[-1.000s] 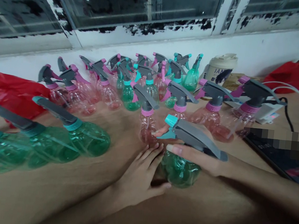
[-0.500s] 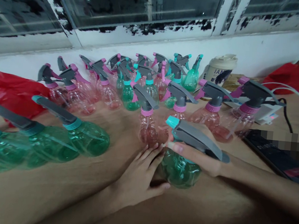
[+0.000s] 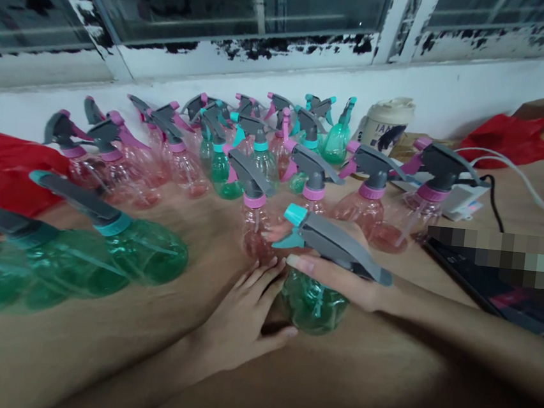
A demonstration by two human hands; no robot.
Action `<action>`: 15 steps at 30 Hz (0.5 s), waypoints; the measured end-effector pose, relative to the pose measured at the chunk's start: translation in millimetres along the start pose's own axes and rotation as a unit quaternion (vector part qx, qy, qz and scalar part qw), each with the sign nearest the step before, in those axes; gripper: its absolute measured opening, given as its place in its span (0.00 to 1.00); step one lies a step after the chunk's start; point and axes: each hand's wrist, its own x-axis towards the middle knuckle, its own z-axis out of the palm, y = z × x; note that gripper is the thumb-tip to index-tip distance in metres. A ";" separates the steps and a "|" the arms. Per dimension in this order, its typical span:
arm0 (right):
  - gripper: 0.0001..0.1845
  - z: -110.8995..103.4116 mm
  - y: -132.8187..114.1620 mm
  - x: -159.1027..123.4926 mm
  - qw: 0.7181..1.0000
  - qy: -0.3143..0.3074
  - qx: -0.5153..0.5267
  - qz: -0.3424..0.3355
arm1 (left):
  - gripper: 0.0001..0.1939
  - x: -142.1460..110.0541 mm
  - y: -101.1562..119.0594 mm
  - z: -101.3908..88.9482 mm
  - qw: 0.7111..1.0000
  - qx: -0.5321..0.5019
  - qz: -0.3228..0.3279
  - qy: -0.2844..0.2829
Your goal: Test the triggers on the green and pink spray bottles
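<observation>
My right hand (image 3: 342,278) is closed around the neck of a green spray bottle (image 3: 313,304) with a grey and turquoise spray head (image 3: 340,242). The bottle stands upright, and its collar is mostly hidden by my fingers. Some fingertips show beyond the turquoise trigger. Just left of the bottle, my left hand (image 3: 246,314) lies on the table, palm down, thumb apart from the stretched fingers. Its fingertips are close to the base of a pink spray bottle (image 3: 254,231); whether they touch it I cannot tell.
Several green spray bottles (image 3: 149,253) stand at left, with more pink and green ones at the back. A red plastic bag (image 3: 15,170) lies far left. To the right are a phone (image 3: 490,286), a white box with cables (image 3: 462,203) and a paper cup (image 3: 385,125).
The view has shifted, so most things sit further left. The turquoise trigger now shows more fully beside my right fingers. My left hand stays in place beside the bottle.
</observation>
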 end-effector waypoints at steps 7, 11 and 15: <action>0.08 -2.7 -1.1 2.0 0.998 -0.009 -0.063 -0.006 | 0.34 0.0 -1.4 1.6 1.000 0.000 0.004 0.005; 0.07 -2.9 -1.5 2.0 0.999 -0.002 -0.050 -0.013 | 0.34 -0.5 -1.9 2.7 1.000 -0.002 0.007 0.010; 0.07 -1.4 -2.1 0.2 0.999 0.005 -0.035 -0.005 | 0.35 -0.8 -0.2 2.0 1.000 -0.015 -0.004 0.011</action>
